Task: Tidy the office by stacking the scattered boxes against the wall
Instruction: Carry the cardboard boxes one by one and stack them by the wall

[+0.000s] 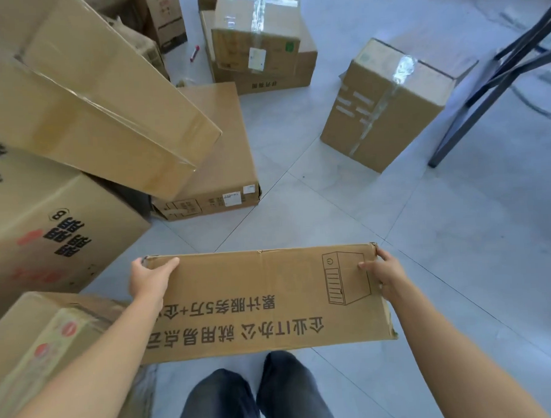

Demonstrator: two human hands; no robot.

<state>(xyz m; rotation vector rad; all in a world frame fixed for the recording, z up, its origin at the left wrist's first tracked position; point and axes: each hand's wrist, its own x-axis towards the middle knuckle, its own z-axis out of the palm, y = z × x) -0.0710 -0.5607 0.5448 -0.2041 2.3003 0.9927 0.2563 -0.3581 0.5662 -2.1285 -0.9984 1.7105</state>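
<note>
holding flat printed carton (265, 304) by both ends, left hand (149, 277) and right hand (386, 275) pinching its corners; beyond carton, taped box (386, 106) and low box (221, 154) unstacked.

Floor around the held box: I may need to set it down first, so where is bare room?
Bare tiles lie ahead, bordered by the flat box, the taped upright box and the held box. They continue right, below the table legs. The left is crowded with stacked boxes.
</note>
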